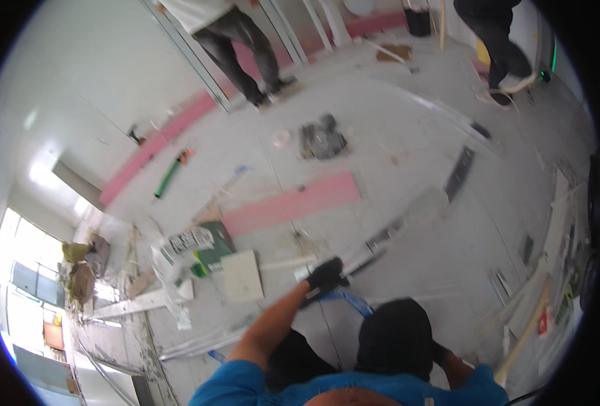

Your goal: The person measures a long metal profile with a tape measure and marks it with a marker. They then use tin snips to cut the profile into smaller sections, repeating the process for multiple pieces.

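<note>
In a black glove, my left hand point(325, 274) is closed around part of a long, thin strip point(388, 233) lying slantwise over the floor. The strip has dark and clear stretches, and its exact kind is unclear. A short dark bar point(367, 262) sticks out just right of the glove. Below that hand, a blue-printed band point(354, 302) runs toward my bent knee. My right hand point(439, 352), also dark-gloved, is low beside the right knee; its fingers are hidden. Left of my left hand lie a pale square board point(242, 276) and a white-and-green bag point(188, 250).
A pink strip point(293, 203) lies ahead, with a grey machine point(323, 139) beyond it and a green-handled tool point(170, 176) to the left. Two people stand at the far side. Long profiles and offcuts point(547, 271) line the right edge. A black bucket point(418, 22) stands at the back.
</note>
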`<state>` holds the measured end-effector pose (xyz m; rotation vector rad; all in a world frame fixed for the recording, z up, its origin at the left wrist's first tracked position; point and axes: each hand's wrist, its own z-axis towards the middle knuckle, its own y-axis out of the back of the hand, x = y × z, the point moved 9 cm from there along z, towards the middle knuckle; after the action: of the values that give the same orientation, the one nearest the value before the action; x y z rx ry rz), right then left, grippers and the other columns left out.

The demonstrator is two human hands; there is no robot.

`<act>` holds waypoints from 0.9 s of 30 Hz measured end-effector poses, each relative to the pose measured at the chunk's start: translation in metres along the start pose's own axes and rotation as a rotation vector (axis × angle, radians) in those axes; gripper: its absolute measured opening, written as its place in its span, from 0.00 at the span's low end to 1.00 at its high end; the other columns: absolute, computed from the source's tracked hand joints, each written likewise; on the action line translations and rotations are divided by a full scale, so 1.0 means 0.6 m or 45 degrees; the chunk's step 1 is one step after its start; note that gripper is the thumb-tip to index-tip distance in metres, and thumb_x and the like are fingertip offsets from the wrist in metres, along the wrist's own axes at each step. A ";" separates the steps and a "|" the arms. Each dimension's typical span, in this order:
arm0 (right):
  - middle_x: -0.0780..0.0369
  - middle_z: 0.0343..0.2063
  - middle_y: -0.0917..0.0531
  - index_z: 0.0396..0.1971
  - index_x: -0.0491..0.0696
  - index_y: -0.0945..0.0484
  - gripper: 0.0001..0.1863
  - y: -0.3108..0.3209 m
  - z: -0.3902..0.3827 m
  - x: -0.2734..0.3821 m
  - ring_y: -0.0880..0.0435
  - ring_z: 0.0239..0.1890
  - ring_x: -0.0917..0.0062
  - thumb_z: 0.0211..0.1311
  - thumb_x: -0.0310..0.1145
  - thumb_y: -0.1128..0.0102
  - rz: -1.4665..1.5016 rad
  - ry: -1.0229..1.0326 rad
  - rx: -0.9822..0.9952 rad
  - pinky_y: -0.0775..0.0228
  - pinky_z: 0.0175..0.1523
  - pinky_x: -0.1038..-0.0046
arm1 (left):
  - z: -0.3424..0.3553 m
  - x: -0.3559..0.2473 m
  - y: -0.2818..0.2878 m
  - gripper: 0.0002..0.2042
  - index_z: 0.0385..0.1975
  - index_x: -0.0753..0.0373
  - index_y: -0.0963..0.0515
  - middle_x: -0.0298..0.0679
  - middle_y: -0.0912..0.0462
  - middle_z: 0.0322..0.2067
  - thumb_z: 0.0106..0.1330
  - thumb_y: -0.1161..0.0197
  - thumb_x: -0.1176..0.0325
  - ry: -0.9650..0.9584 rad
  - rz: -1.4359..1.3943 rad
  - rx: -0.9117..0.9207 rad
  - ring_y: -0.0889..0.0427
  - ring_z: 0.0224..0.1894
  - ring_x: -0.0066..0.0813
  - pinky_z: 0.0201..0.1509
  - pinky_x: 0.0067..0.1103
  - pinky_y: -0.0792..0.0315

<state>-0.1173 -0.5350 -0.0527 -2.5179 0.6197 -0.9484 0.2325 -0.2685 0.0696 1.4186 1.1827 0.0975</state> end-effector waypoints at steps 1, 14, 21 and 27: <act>0.60 0.53 0.21 0.59 0.46 0.27 0.23 -0.007 0.014 0.014 0.23 0.53 0.69 0.69 0.42 0.44 -0.041 0.054 0.006 0.29 0.57 0.68 | 0.012 -0.010 0.016 0.32 0.35 0.67 0.29 0.54 0.23 0.38 0.46 0.25 0.43 -0.016 0.062 0.027 0.21 0.43 0.52 0.46 0.40 0.27; 0.58 0.55 0.23 0.59 0.48 0.27 0.26 -0.172 0.018 0.309 0.26 0.58 0.67 0.63 0.41 0.37 -1.032 0.680 -0.020 0.35 0.63 0.68 | -0.006 -0.027 0.068 0.29 0.36 0.62 0.30 0.43 0.25 0.31 0.46 0.23 0.48 0.026 0.130 -0.014 0.24 0.35 0.41 0.40 0.35 0.28; 0.59 0.57 0.24 0.59 0.49 0.26 0.29 -0.234 -0.032 0.371 0.27 0.60 0.69 0.59 0.43 0.34 -0.992 0.649 0.084 0.38 0.65 0.68 | -0.062 -0.117 0.154 0.26 0.30 0.59 0.33 0.33 0.34 0.24 0.43 0.19 0.58 0.168 -0.237 -0.114 0.35 0.28 0.27 0.33 0.26 0.36; 0.59 0.57 0.24 0.59 0.48 0.26 0.27 -0.258 0.015 0.346 0.28 0.61 0.68 0.60 0.39 0.35 -1.025 0.640 0.184 0.39 0.66 0.69 | -0.081 -0.101 0.148 0.28 0.39 0.61 0.29 0.31 0.32 0.27 0.43 0.20 0.58 0.272 -0.314 0.015 0.34 0.31 0.24 0.36 0.23 0.35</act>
<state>0.0705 -0.5130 0.1247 -2.3961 -0.3939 -1.8445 0.2226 -0.2537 0.1862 1.2847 1.5276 0.0707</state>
